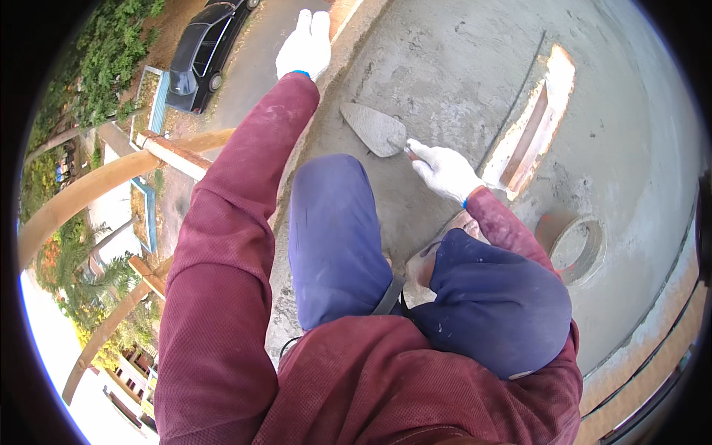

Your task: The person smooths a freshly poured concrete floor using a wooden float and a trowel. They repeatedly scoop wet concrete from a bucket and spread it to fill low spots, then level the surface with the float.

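My right hand (449, 172), in a white glove with a blue cuff edge, is closed around the handle end of a pointed trowel (377, 130). The trowel's grey, mortar-smeared blade lies flat or just above the wet grey mortar surface (437, 67), its tip pointing to the far left. My left hand (305, 46), gloved the same way, reaches forward at the rough edge (343, 70) of that surface. Its visible fingers are stretched out, and I see nothing held in it. Whether it rests on the edge I cannot tell.
Right of the trowel lies a mortar-caked wooden float-like board (535, 122). A pipe-like ring (578, 248) sits nearer me. Beyond the left edge is a drop with wooden scaffold poles (96, 182) and a dark car (204, 55) below. My bent knees (334, 222) are close by.
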A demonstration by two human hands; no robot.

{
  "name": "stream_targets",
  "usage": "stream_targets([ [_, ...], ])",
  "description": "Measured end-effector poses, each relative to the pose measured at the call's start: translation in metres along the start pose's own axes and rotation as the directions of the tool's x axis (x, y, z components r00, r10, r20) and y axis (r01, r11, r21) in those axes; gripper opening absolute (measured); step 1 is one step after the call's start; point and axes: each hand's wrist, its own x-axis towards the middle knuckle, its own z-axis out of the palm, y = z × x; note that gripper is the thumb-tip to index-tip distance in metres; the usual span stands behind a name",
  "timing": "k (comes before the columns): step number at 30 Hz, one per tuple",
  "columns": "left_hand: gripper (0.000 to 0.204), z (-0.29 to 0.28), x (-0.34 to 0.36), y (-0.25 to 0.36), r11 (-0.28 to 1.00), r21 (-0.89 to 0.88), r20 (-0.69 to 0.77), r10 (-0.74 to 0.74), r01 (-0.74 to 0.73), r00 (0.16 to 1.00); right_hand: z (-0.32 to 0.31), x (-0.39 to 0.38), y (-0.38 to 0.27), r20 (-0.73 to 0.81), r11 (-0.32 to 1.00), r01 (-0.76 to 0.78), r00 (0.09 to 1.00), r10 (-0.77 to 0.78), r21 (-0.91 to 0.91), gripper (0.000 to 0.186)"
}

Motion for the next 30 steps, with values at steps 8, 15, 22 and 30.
stream_targets([
  [8,0.051,0.021,0.007,-0.032,0.97,0.19,-0.053,0.167,-0.154,0.985,-0.019,-0.075,0.022,-0.012,0.976,-0.075,0.997,0.074,-0.206,0.047],
  [15,0.051,0.031,0.039,-0.074,0.965,0.142,-0.118,0.236,-0.219,0.964,-0.047,-0.086,0.033,-0.417,0.944,-0.331,0.857,0.303,0.006,0.04],
  [22,0.053,0.026,0.029,-0.064,0.981,-0.078,-0.073,0.172,-0.177,0.982,-0.168,-0.339,-0.06,-0.503,0.57,-0.778,0.393,0.769,0.264,0.043],
  [30,0.059,0.043,0.038,-0.072,0.969,0.056,-0.05,0.243,-0.24,0.969,-0.09,-0.399,0.065,-0.391,0.404,-0.839,0.257,0.884,0.363,0.045],
])
